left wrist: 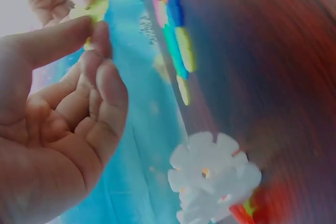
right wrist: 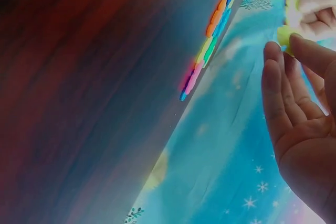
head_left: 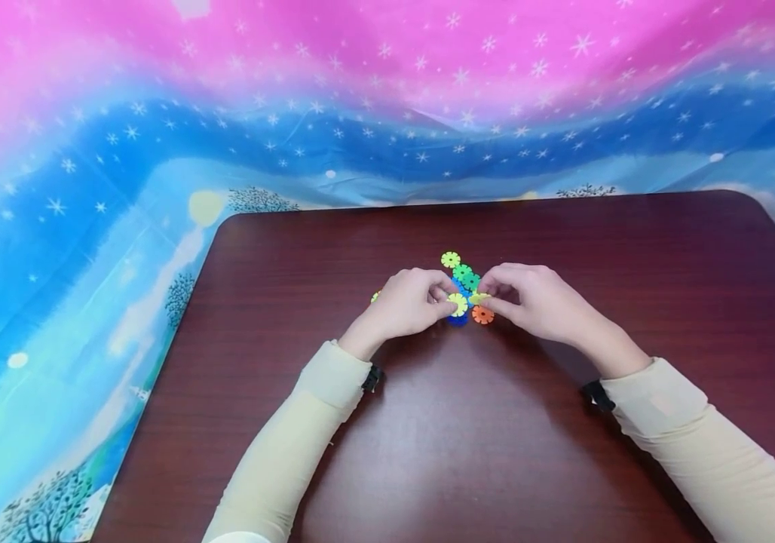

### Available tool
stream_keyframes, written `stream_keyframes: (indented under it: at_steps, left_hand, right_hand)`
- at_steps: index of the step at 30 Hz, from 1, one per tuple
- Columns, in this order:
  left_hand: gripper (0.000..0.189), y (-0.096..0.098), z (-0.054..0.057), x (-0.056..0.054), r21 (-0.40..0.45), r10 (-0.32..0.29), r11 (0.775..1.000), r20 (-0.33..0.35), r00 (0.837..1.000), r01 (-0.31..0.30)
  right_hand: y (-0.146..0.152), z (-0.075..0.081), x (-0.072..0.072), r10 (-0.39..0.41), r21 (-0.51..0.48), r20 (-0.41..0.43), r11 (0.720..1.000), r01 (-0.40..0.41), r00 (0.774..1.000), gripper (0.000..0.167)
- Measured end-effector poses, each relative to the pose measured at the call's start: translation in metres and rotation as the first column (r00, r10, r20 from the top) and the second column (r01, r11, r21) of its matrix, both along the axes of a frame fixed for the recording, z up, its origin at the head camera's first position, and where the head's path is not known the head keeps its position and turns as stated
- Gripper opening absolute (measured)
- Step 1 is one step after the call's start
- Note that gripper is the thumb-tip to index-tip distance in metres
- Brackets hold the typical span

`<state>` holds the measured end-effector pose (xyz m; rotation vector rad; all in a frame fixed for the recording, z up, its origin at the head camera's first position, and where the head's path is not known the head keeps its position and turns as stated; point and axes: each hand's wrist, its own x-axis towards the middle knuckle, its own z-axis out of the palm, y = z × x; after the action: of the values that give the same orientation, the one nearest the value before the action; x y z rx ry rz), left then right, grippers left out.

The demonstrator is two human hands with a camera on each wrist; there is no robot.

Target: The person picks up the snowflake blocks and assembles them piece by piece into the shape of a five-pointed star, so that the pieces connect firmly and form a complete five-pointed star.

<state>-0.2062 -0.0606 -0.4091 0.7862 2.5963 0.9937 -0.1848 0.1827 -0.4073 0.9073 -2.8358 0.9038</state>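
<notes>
Yellow disc [head_left: 457, 305] pinched in left hand [head_left: 411, 303]; second disc [head_left: 479, 299], seemingly, in right hand [head_left: 538, 303].

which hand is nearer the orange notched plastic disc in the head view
Right. In that view the right hand has its fingertips just above the orange notched plastic disc; the left hand is farther off, to the disc's left.

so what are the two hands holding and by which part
Left hand: a yellow disc, pinched at its edge. Right hand: a second yellow disc, also pinched at its edge.
</notes>
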Motion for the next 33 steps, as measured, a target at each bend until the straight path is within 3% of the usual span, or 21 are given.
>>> stream_keyframes:
  at_steps: [3, 11, 18, 24, 30, 33]
  left_hand:
    - [0.023, -0.001, 0.003, 0.000, 0.102, 0.010, 0.995, 0.065, 0.998, -0.016]
    - [0.022, 0.002, 0.005, 0.001, 0.209, 0.024, 0.976, 0.167, 0.986, -0.059]
    - [0.020, 0.006, 0.007, 0.002, 0.347, -0.001, 0.928, 0.363, 0.932, -0.134]
    - [0.015, 0.007, 0.009, 0.002, 0.356, 0.002, 0.922, 0.387, 0.922, -0.152]
    - [0.014, 0.005, 0.010, 0.002, 0.390, 0.021, 0.896, 0.435, 0.900, -0.209]
    - [0.015, 0.003, 0.010, 0.002, 0.393, 0.042, 0.892, 0.422, 0.906, -0.225]
  right_hand:
    - [0.002, 0.000, 0.002, 0.010, -0.047, -0.079, 0.999, -0.013, 0.997, 0.020]
    - [0.005, 0.000, 0.005, 0.007, -0.115, -0.180, 0.993, -0.028, 0.984, 0.023]
    - [0.007, -0.003, 0.006, 0.029, -0.169, -0.216, 0.983, -0.067, 0.976, 0.028]
    - [0.006, -0.001, 0.007, 0.059, -0.183, -0.212, 0.978, -0.099, 0.975, 0.027]
    - [-0.001, 0.005, 0.005, 0.081, -0.183, -0.210, 0.976, -0.120, 0.974, 0.022]
    - [-0.003, 0.009, 0.002, 0.081, -0.170, -0.186, 0.979, -0.113, 0.979, 0.022]
